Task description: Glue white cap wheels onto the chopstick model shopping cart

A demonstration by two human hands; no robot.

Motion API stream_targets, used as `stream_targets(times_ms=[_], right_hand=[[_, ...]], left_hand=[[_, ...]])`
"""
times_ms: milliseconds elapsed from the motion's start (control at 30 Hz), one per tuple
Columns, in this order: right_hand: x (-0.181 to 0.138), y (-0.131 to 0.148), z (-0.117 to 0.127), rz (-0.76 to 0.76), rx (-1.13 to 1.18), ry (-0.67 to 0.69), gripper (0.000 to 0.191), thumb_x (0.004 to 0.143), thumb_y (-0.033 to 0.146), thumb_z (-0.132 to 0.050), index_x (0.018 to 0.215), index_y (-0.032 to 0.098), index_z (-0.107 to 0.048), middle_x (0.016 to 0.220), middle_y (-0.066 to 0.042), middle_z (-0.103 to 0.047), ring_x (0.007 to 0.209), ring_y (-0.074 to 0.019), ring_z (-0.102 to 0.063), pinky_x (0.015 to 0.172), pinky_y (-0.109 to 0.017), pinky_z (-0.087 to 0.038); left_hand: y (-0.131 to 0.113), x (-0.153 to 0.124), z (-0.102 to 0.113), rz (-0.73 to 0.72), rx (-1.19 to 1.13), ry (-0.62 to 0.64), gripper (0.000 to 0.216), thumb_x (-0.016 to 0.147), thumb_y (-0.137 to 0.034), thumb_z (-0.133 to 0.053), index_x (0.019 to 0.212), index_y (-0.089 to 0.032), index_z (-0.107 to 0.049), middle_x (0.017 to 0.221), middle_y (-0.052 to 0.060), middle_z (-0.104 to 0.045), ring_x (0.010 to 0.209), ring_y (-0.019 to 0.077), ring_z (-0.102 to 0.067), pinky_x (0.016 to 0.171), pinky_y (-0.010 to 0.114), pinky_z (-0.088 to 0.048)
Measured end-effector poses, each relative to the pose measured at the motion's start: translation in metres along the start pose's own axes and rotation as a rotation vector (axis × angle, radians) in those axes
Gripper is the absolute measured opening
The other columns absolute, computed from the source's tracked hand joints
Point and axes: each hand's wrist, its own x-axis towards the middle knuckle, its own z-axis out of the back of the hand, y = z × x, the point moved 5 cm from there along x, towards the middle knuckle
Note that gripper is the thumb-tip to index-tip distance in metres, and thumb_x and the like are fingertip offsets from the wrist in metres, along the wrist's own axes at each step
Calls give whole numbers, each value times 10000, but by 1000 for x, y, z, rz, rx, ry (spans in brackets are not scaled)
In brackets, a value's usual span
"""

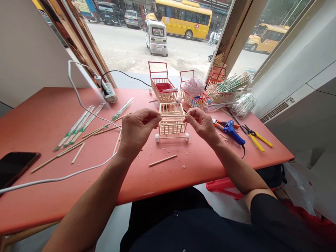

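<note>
A small unpainted wooden cart (172, 123) with white wheels stands on the salmon table (39, 115), just in front of me. My left hand (136, 127) and my right hand (201, 122) pinch the two ends of a thin wooden stick (173, 115) held level across the cart's near top edge. Both hands are closed in a pinch.
Behind stand three finished carts with red frames (162, 87). A blue glue gun (232, 131), yellow-handled cutters (256, 137) and orange pliers lie right. Wrapped chopsticks (78, 126), loose sticks (162, 160), a white cable (78, 98), a power strip (109, 92) and a phone (14, 166) lie left.
</note>
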Motion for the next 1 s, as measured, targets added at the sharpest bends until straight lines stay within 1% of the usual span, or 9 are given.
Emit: stream_targets(times_ms=[167,300,400,467,633,800,1000], right_hand=[[1,2,0,4,-27,1,615,949,847,-786,989,243,-680,928,-24,-832,924,-203,-820,849,-358,-566],[1,4,0,11,-48,-2,584,965,820,-784,985,247,-673,930,-24,-836,916,-201,-813,838,-357,-568],[1,5,0,9,-56,-12,570,969,803,-790,985,245,-671,925,-24,-834,901,-198,-808,834,-356,-565],[0,5,0,16,-64,-12,560,981,792,-783,987,243,-673,927,-25,-832,905,-199,-808,841,-357,-563],[0,8,0,32,-100,-11,562,995,799,-762,987,244,-675,922,-18,-828,904,-194,-801,842,-354,-554],[1,11,2,55,-129,-13,554,1003,797,-758,970,248,-687,923,-18,-820,862,-188,-779,805,-352,-539],[2,9,2,52,-122,-5,567,999,809,-752,978,246,-690,926,-21,-820,882,-196,-792,815,-354,-540]], left_hand=[[2,-1,-2,5,-29,-3,103,842,-216,-826,931,-222,-877,762,-24,-808,656,121,-738,706,261,-624],[3,-1,-4,-2,-79,-22,197,827,-156,-824,1005,-220,-876,791,-27,-812,642,115,-733,685,247,-641],[3,-2,-5,-19,-73,-26,195,836,-141,-819,1001,-226,-876,795,-32,-815,640,111,-734,684,238,-637],[3,-2,-4,-33,-38,-20,178,858,-153,-814,1006,-229,-878,809,-32,-823,652,115,-741,699,242,-637],[1,-5,-4,-72,96,-27,232,898,-178,-805,1112,-238,-871,887,-23,-848,735,137,-772,799,280,-649],[-3,-6,-5,-145,208,-39,154,945,-215,-756,1047,-240,-869,921,1,-864,796,164,-789,845,310,-631],[-3,-5,-5,-145,277,-34,148,959,-222,-755,1053,-253,-864,934,2,-860,834,182,-796,882,325,-626]])
